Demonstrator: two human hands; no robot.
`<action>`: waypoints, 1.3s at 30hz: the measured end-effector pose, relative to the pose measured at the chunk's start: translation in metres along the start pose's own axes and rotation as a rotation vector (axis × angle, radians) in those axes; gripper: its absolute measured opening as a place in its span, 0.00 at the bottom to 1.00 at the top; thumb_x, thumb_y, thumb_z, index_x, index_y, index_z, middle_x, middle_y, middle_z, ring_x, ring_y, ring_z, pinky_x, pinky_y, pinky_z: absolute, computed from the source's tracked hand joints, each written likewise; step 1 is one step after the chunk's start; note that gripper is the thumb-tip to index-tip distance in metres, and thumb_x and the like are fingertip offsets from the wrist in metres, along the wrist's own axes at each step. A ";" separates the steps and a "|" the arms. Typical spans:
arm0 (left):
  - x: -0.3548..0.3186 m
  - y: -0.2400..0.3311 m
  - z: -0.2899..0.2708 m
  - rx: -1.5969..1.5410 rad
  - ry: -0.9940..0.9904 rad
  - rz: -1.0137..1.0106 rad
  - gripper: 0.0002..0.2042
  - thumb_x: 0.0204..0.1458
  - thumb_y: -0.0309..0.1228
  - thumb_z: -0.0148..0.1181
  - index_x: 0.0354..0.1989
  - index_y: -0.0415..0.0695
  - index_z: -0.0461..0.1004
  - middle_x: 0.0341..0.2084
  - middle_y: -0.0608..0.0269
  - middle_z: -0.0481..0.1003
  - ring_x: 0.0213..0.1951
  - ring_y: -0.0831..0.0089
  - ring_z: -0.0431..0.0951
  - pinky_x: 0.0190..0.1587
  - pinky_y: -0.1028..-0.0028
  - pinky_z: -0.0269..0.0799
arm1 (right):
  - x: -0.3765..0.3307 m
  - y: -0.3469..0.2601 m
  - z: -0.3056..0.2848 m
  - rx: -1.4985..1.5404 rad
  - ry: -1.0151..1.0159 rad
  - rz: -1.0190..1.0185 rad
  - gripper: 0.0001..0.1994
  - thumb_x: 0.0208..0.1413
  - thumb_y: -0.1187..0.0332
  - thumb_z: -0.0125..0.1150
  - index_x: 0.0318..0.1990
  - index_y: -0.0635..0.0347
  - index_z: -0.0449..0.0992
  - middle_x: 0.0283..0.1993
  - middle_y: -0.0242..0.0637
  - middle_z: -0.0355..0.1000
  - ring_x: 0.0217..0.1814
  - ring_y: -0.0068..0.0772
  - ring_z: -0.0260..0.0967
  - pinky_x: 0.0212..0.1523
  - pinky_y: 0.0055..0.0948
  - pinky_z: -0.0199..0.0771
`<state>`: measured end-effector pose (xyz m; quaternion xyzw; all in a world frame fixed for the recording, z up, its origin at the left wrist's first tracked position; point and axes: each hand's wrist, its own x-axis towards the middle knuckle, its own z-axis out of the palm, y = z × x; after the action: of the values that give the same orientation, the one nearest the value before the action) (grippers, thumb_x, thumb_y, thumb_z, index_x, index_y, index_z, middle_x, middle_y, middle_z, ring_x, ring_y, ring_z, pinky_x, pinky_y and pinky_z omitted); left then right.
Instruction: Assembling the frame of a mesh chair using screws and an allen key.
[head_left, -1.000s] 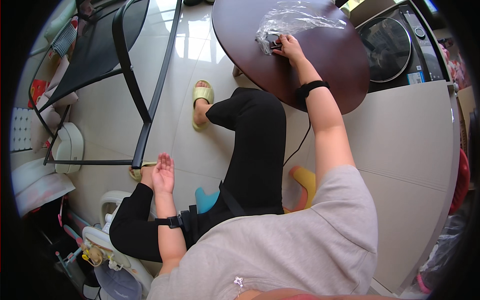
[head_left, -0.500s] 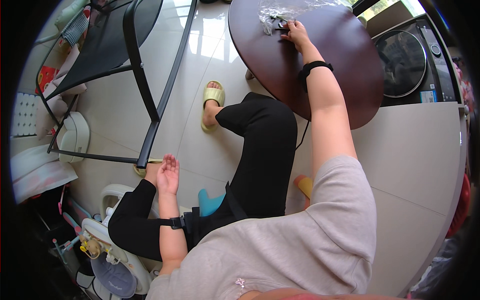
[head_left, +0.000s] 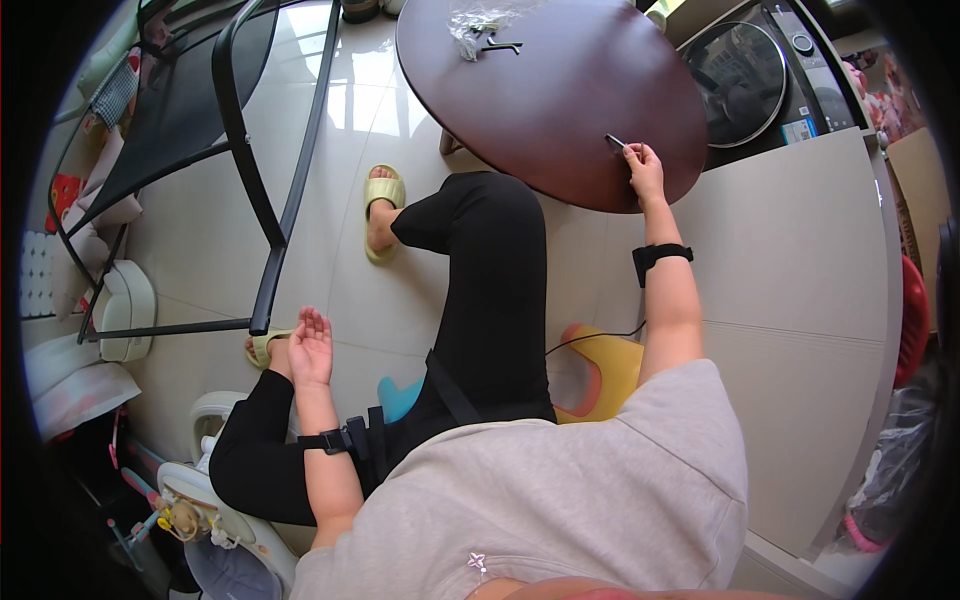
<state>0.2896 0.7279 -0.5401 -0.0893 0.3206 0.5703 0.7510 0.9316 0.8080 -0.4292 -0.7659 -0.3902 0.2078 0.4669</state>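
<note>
Over the near right part of the dark brown oval table (head_left: 580, 90), my right hand (head_left: 645, 172) pinches a short, thin, bolt-like metal piece (head_left: 615, 140) between thumb and fingers. It points up and left from my fingertips; its exact kind is too small to make out. My left hand (head_left: 311, 345) is palm up beside my knee, fingers stretched out and holding nothing. Close to it is the lower corner of a black metal chair frame (head_left: 262, 310). A black bent hex key (head_left: 505, 47) lies at the far side of the tabletop, beside a clear plastic bag (head_left: 490, 14).
A cooktop with a round glass lid (head_left: 738, 84) sits right of the table, with a pale cabinet (head_left: 790, 270) nearer me. By my seat is a yellow and orange piece (head_left: 607, 375), with a black cable running past. Baby gear (head_left: 235, 530) stands at lower left.
My right hand has drawn back from the plastic bag to the table's near right part, now with the metal piece in its fingers. The view has shifted right. My left hand stays open.
</note>
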 end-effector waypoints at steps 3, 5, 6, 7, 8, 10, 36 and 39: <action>-0.004 0.001 0.002 0.009 -0.023 -0.001 0.14 0.53 0.24 0.39 0.47 0.40 0.66 0.44 0.62 0.71 0.48 0.70 0.70 0.56 0.67 0.62 | -0.011 -0.001 0.003 -0.295 0.057 -0.139 0.09 0.47 0.65 0.62 0.33 0.59 0.74 0.18 0.26 0.63 0.22 0.19 0.60 0.26 0.23 0.62; -0.008 0.002 0.002 0.007 -0.032 0.003 0.14 0.53 0.24 0.39 0.47 0.40 0.66 0.44 0.62 0.71 0.48 0.71 0.70 0.56 0.67 0.62 | -0.015 -0.003 0.008 -0.338 0.070 -0.151 0.10 0.46 0.65 0.62 0.34 0.58 0.74 0.18 0.27 0.63 0.22 0.20 0.60 0.27 0.24 0.62; -0.012 0.003 0.003 -0.004 -0.050 0.004 0.14 0.54 0.24 0.39 0.46 0.39 0.67 0.44 0.61 0.71 0.47 0.70 0.70 0.56 0.67 0.63 | -0.016 -0.003 0.009 -0.383 0.081 -0.165 0.10 0.45 0.65 0.63 0.35 0.58 0.74 0.18 0.27 0.64 0.21 0.21 0.60 0.27 0.24 0.62; -0.015 0.002 0.004 -0.016 -0.069 0.006 0.13 0.54 0.24 0.40 0.45 0.39 0.68 0.43 0.60 0.72 0.47 0.70 0.71 0.56 0.67 0.63 | -0.017 -0.005 0.009 -0.377 0.090 -0.176 0.11 0.46 0.63 0.63 0.35 0.59 0.74 0.18 0.26 0.63 0.21 0.20 0.60 0.26 0.23 0.62; -0.017 0.001 0.005 -0.016 -0.069 0.009 0.13 0.54 0.24 0.40 0.45 0.39 0.68 0.43 0.60 0.72 0.47 0.70 0.71 0.56 0.67 0.63 | -0.017 -0.004 0.008 -0.375 0.089 -0.177 0.11 0.46 0.63 0.63 0.35 0.59 0.74 0.18 0.26 0.63 0.21 0.20 0.60 0.26 0.23 0.62; -0.018 -0.001 0.008 -0.016 -0.062 0.010 0.13 0.55 0.24 0.40 0.45 0.39 0.68 0.42 0.60 0.72 0.47 0.71 0.71 0.56 0.66 0.63 | -0.011 0.008 0.000 -0.169 0.146 -0.102 0.13 0.48 0.60 0.62 0.35 0.61 0.73 0.18 0.24 0.63 0.21 0.19 0.60 0.26 0.22 0.62; -0.023 0.082 0.022 0.160 0.355 0.479 0.11 0.55 0.35 0.47 0.43 0.45 0.64 0.43 0.64 0.69 0.46 0.71 0.69 0.49 0.68 0.64 | -0.287 -0.220 0.177 0.242 -1.275 -0.307 0.10 0.60 0.73 0.42 0.43 0.69 0.68 0.21 0.28 0.60 0.22 0.17 0.57 0.26 0.16 0.59; -0.008 0.101 0.019 0.290 0.139 0.433 0.09 0.56 0.35 0.47 0.40 0.45 0.66 0.38 0.65 0.72 0.41 0.71 0.73 0.45 0.72 0.67 | -0.316 -0.230 0.203 0.346 -1.343 -0.222 0.10 0.60 0.72 0.43 0.42 0.68 0.69 0.21 0.29 0.61 0.23 0.17 0.57 0.25 0.17 0.58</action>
<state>0.2036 0.7647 -0.4971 0.0510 0.4612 0.6585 0.5926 0.5074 0.7298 -0.3393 -0.3420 -0.6314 0.6461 0.2585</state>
